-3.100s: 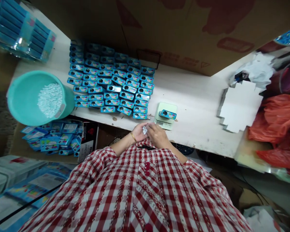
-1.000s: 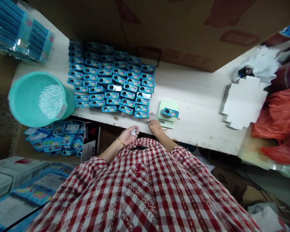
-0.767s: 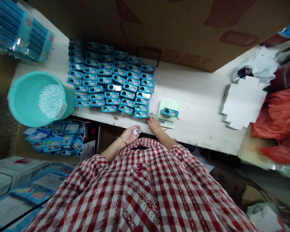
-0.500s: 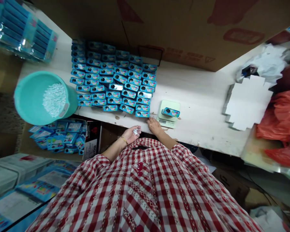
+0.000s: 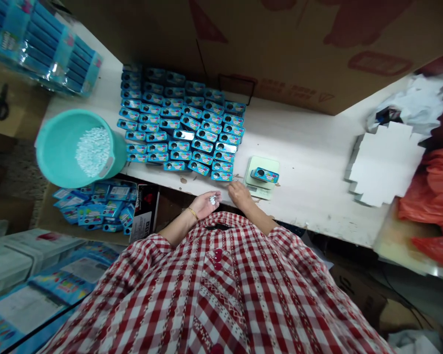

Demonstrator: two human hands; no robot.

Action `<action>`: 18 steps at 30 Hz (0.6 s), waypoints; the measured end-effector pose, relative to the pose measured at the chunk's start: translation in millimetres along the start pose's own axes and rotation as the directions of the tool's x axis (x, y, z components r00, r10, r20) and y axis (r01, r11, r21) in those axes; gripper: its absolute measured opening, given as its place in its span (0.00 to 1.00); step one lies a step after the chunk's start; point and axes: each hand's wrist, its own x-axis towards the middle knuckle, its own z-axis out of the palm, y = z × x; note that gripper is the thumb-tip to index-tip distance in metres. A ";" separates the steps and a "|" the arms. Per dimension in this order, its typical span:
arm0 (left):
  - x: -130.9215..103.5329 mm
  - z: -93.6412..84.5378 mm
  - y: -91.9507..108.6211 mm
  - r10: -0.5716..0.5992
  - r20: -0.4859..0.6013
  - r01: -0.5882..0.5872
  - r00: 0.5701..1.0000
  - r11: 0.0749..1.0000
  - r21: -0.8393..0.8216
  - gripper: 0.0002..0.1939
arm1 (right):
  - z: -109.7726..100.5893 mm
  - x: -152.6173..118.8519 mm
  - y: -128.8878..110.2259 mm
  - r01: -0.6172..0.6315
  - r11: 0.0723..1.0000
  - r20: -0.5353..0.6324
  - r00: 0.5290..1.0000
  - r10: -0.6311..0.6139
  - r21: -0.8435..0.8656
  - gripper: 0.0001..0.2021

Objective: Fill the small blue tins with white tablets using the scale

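My left hand (image 5: 204, 205), palm up and cupped, holds a few small white candies (image 5: 212, 200) at the table's front edge. Just to its right, my right hand (image 5: 239, 195) rests palm down on the table edge, its fingers curled together; whatever is under them is hidden. Beside those fingers sits a pale green scale (image 5: 254, 190), carrying one blue tin (image 5: 266, 175) with a dark round opening on top. Rows of similar blue tins (image 5: 180, 155) stand closely packed in front of my hands. A teal bucket (image 5: 53, 152) at the left contains many white candies (image 5: 93, 151).
A large cardboard box (image 5: 299, 93) stands across the back. Below the bucket, an open carton holds blue packs (image 5: 92, 214). Flat white card (image 5: 387, 164) and red plastic bags (image 5: 435, 191) lie at right. Wrapped blue bundles (image 5: 47, 44) are at far left.
The whole view has shifted a little, so everything appears slightly farther right. Both hands keep nearly the same place and pose, with the candies still in the left palm.
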 end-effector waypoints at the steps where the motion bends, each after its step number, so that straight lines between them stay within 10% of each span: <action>1: -1.9 3.5 -0.2 0.004 0.024 -0.004 1.000 1.000 0.004 0.11 | -11.3 -6.9 5.4 -0.027 1.000 -0.107 0.994 0.028 0.013 0.15; 4: -5.6 18.2 -1.6 -0.002 0.078 0.000 0.997 1.000 0.019 0.11 | -46.2 -27.3 31.6 -0.099 0.990 -0.444 0.886 0.132 0.096 0.15; 7: -6.2 37.1 -2.8 -0.013 0.142 0.008 0.990 0.999 0.039 0.10 | -69.4 -39.8 55.1 -0.133 0.981 -0.525 0.829 0.190 0.144 0.14; 12: -3.0 63.1 -4.8 -0.044 0.272 0.038 0.961 0.999 0.027 0.12 | -74.0 -47.8 31.3 -0.029 0.983 -0.487 0.866 0.114 0.180 0.14; 18: 1.0 63.8 -16.7 -0.102 0.271 0.124 0.957 0.990 -0.065 0.18 | -61.0 -45.5 -31.4 0.047 0.990 -0.165 0.986 -0.025 0.130 0.20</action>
